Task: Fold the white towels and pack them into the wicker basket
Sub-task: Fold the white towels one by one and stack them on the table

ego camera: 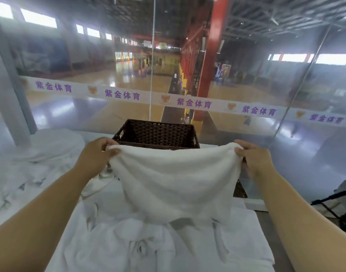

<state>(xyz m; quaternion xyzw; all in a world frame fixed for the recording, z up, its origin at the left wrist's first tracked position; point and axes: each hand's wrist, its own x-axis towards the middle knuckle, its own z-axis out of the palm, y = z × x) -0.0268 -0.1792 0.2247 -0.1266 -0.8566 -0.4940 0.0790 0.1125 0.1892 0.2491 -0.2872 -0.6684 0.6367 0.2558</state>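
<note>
White towel [174, 177] pinched between both hands' fingers [113, 152]

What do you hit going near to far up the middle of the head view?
Crumpled towels → held white towel → wicker basket → glass wall. The left hand and right hand grip the held towel's top corners.

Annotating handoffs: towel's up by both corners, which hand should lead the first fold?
Either, roughly. The left hand and right hand each pinch a top corner of the white towel, level, in front of the wicker basket. Slight lean left: the loose towels lie that side.
</note>
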